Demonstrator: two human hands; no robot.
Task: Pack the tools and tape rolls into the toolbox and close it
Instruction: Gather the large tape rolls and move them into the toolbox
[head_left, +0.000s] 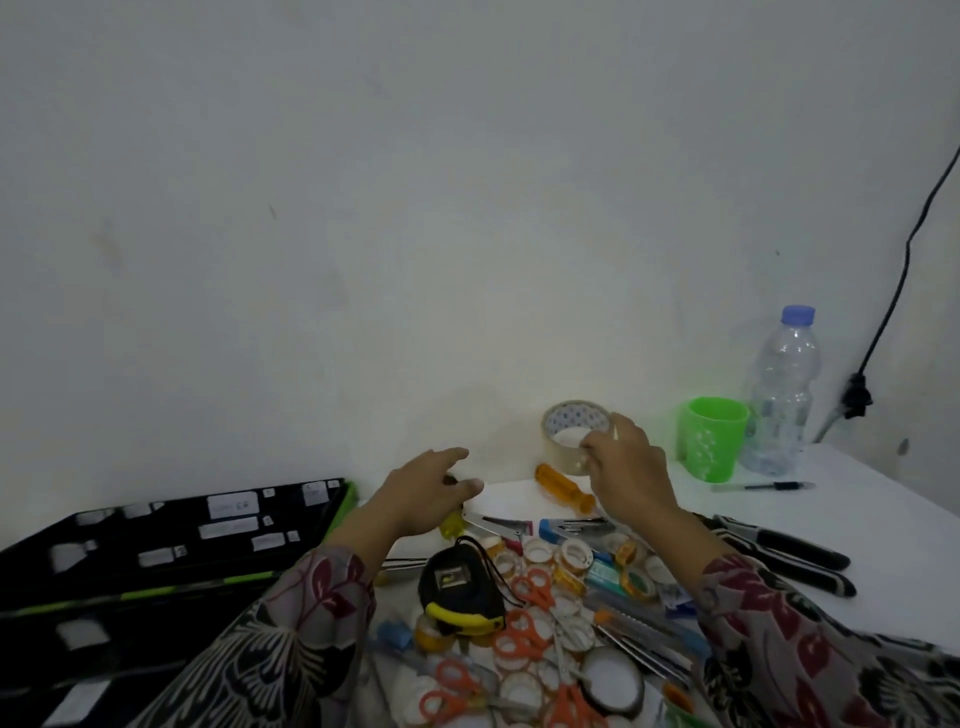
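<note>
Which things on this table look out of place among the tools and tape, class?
The green cup and the water bottle, upright at the far right, are drinkware, not tools. Nothing looks spilled or broken; the scissors and tape rolls lie in a jumbled heap.

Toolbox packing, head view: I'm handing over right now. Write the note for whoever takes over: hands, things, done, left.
Right hand: grip on a clear tape roll, lifted over the table's far side.
Left hand: open, holding nothing, above the table.
Toolbox: open, at the left.
On the table: tape measure, orange scissors, small tape rolls, black-handled tools, orange-handled screwdriver.
Done: nothing visibly packed; the box's inside is blurred.
Left: pack all of it, then close the lid.
</note>
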